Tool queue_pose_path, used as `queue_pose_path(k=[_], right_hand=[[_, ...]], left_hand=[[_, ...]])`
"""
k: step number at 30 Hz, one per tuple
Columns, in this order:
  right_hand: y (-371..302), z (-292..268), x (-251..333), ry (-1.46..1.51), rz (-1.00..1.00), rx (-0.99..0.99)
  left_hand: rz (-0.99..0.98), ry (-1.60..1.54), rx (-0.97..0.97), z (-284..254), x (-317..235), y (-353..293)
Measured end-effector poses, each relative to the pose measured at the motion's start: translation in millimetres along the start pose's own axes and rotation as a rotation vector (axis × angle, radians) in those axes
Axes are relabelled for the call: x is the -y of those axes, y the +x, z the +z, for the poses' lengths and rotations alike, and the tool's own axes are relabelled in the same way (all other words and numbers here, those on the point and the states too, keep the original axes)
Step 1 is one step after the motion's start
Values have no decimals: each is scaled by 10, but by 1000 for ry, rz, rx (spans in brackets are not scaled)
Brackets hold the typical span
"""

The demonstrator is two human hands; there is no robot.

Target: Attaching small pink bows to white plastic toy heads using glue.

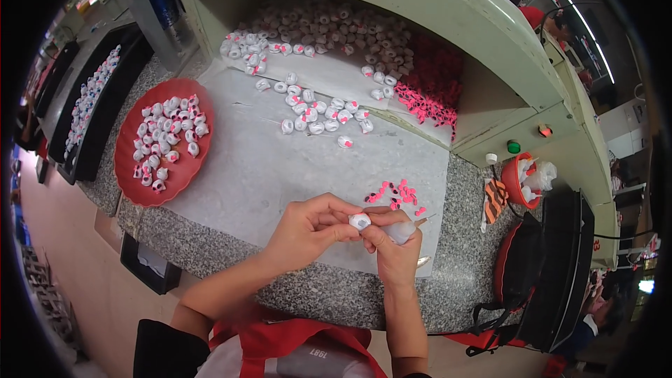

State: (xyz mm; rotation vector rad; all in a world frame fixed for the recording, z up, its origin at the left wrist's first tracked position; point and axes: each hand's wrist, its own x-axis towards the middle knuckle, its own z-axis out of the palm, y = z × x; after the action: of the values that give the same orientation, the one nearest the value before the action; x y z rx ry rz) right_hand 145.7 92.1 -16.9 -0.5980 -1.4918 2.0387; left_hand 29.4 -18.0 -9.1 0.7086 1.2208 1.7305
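While both hands meet at the desk's [294, 287] near edge, left hand [308, 229] and right hand [395, 248] fingers pinch the white piece [360, 221] between them.

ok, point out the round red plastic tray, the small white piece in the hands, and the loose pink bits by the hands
round red plastic tray [131, 183]: head view, bare lower-left rim.
small white piece [360, 221]: head view, its middle, between both hands' fingertips.
loose pink bits [400, 192]: head view, middle of the cluster.

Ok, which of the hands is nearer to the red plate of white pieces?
Left. The left hand lies right of the red plate, across the grey sheet; the right hand sits farther right.
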Motion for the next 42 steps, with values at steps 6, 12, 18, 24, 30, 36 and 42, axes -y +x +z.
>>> queue_pose_path(k=[6,12,18,24,30,36,42], right_hand=[[-24,105,26,-222,88,-147],[-29,176,21,-240,144,-119],[25,-38,105,-173,-25,-169],[-97,-32,322,-138,-84,-283],[-333,76,383,-463,-461,-436],[-397,54,347,-716,-578,-244],[-352,45,324,-695,-574,-244]], left_hand=[[262,658,-590,-828,-244,-131],[445,1542,-709,-1139,-240,272],[274,1167,-526,-823,-54,643],[-218,-487,-27,-100,-131,235],[304,255,-165,154,-51,108],[357,272,-202,170,-6,101],[362,252,-190,158,15,98]])
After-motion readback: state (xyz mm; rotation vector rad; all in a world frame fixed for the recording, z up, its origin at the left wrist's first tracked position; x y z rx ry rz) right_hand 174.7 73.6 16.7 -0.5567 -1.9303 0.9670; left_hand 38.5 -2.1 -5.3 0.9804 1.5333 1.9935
